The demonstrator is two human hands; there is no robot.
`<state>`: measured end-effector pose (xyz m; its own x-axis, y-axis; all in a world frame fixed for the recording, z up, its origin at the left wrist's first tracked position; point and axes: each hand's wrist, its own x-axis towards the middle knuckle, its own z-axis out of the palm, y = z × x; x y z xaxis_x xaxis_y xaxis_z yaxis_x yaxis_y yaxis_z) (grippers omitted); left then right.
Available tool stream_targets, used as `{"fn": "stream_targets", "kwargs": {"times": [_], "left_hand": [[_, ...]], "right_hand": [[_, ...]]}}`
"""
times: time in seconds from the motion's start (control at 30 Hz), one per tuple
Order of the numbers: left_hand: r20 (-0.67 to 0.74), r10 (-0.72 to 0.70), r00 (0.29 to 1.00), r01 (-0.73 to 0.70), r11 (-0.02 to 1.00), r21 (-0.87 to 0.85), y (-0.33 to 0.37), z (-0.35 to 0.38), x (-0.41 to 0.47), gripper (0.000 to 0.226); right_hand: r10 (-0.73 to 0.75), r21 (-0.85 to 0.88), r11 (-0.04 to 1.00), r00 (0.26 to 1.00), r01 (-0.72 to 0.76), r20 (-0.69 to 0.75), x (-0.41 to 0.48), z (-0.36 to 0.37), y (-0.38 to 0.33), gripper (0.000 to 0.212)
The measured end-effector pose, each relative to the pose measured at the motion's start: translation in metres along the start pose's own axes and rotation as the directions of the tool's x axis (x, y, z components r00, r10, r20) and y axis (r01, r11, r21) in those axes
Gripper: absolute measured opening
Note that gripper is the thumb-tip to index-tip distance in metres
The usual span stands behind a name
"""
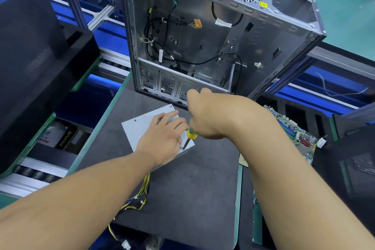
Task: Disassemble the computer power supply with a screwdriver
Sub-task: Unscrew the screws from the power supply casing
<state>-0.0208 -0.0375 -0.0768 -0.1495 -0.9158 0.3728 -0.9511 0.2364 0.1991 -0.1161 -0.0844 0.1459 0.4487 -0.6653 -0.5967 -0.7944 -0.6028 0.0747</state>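
The power supply (pixel 142 128), a flat gray metal box, lies on a dark mat (pixel 192 193) with its lid facing up. The left hand (pixel 162 137) rests on top of it, palm down, fingers straight and spread over the lid, gripping nothing. The right hand (pixel 205 116) hangs just above the box's near right corner with its fingers curled round the handle of a screwdriver (pixel 191 134); only the yellow and green lower end of the handle shows below the fist. The shaft slants down to a screw (pixel 183 148) at that corner of the lid, just beside the left hand's fingertips. A bundle of yellow and black cables (pixel 140 197) trails from the near side of the power supply. Beyond the power supply stands an open computer case (pixel 203 32) with loose wires inside. To the right of the power supply, past the right forearm, lies a green circuit board (pixel 294 134).
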Motion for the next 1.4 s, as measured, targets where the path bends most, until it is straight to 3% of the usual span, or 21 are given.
{"fn": "stream_targets", "kwargs": {"times": [0.07,0.2,0.37,0.43,0.57,0.67,0.7,0.73,0.83,0.9,0.97,1.1,1.23,1.3,1.4], "left_hand": [[0.025,-0.014,1.0,0.014,0.999,0.03,-0.001,0.0,0.0,0.026],[0.043,-0.016,0.999,0.013,0.998,0.06,0.0,-0.003,0.0,0.015],[-0.003,0.017,1.0,-0.017,1.0,-0.006,0.003,-0.007,0.0,0.06],[-0.003,0.018,1.0,-0.018,1.0,0.0,0.003,-0.006,0.0,0.058],[0.019,-0.016,1.0,0.016,1.0,0.0,0.001,-0.006,-0.001,0.03],[-0.033,0.027,0.999,-0.028,0.999,-0.034,0.001,-0.006,0.0,0.057],[-0.049,0.032,0.998,-0.034,0.999,-0.041,0.001,-0.006,0.001,0.063],[-0.055,0.036,0.998,-0.038,0.998,-0.042,0.002,-0.007,0.001,0.065],[-0.045,0.034,0.998,-0.036,0.998,-0.045,0.002,-0.007,0.0,0.059],[-0.032,0.031,0.999,-0.033,0.998,-0.058,0.002,-0.007,0.0,0.065],[-0.002,0.002,1.0,-0.002,0.999,-0.053,0.001,-0.004,0.0,0.057],[0.06,-0.024,0.998,0.023,1.0,0.011,-0.001,-0.001,-0.001,0.015],[0.017,0.064,0.998,-0.062,0.993,-0.101,-0.003,-0.005,0.0,0.023],[0.068,0.109,0.992,-0.101,0.989,-0.11,-0.003,-0.006,0.0,0.015],[0.155,0.155,0.976,-0.145,0.987,-0.073,-0.004,-0.008,-0.001,0.021]], "right_hand": [[0.006,-0.01,1.0,1.0,-0.006,0.011,-0.002,0.0,0.0,0.021],[0.022,0.014,1.0,0.999,-0.022,0.029,-0.004,-0.001,-0.002,0.016],[-0.038,-0.033,0.999,0.999,0.039,0.025,-0.001,0.0,-0.001,0.009],[-0.04,-0.008,0.999,0.999,0.04,0.022,-0.002,-0.001,0.0,0.017],[-0.048,-0.02,0.999,0.999,0.048,0.025,-0.002,0.0,0.0,0.025],[0.0,-0.016,1.0,0.998,0.001,0.055,-0.003,-0.004,-0.001,0.028],[-0.02,-0.078,0.997,0.998,0.025,0.062,-0.003,-0.004,-0.001,0.02],[-0.042,-0.133,0.99,0.997,0.05,0.066,0.0,-0.005,-0.002,0.04],[-0.094,-0.155,0.983,0.994,0.102,0.059,0.003,-0.003,-0.001,0.015],[-0.098,-0.096,0.99,0.994,0.102,0.049,0.002,-0.003,0.0,0.015],[-0.085,-0.063,0.994,0.995,0.089,0.057,-0.001,-0.005,0.0,0.025],[-0.067,-0.077,0.995,0.997,0.07,0.034,0.002,-0.002,0.001,0.025],[-0.061,-0.061,0.996,0.998,0.062,0.014,0.009,0.002,0.002,0.018],[-0.051,-0.037,0.998,0.999,0.052,0.016,0.009,0.002,0.002,0.019],[-0.041,-0.027,0.999,0.999,0.041,0.007,0.01,0.003,0.003,0.027]]}}
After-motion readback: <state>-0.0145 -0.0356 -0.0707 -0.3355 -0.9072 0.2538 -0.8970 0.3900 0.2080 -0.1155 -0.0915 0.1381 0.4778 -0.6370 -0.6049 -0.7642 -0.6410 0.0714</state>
